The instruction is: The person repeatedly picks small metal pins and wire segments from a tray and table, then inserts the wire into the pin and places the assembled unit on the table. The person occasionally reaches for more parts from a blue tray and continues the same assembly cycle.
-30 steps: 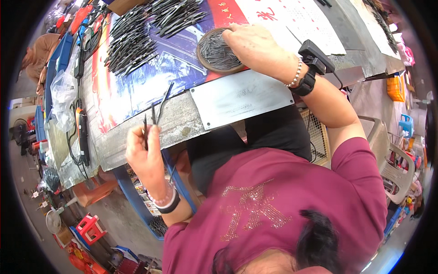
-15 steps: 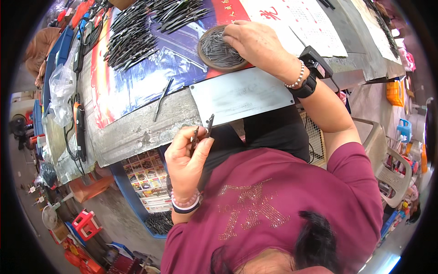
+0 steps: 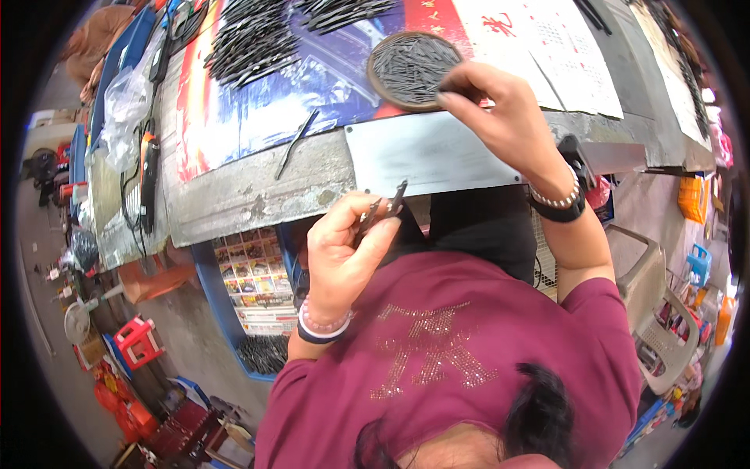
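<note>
My left hand [image 3: 348, 248] is closed, pinching slim dark metal pieces [image 3: 398, 195] between thumb and fingers, with their tips sticking up in front of the table edge. At the right rim of a round shallow bowl [image 3: 380, 84], my right hand [image 3: 500, 112] has thumb and forefinger pressed together. Whatever lies between those fingers is too small to make out. Small grey metal pins [image 3: 414, 66] fill the bowl. Below it, a pale flat metal plate [image 3: 433, 156] lies at the table's front edge. One slender black piece [image 3: 297, 144] rests alone to the left.
Piles of slender black pieces [image 3: 250, 43] cover the far left of the table [image 3: 226, 207]. A cabled orange-and-black handheld tool [image 3: 148, 180] hangs by the left edge. Under the table stands a blue bin [image 3: 215, 313]; a beige plastic chair [image 3: 664, 336] is at the right.
My right hand has come out of the bowl toward me and to the right, its fingers now at the rim. The left hand still grips the dark pieces. The whole view has shifted slightly.
</note>
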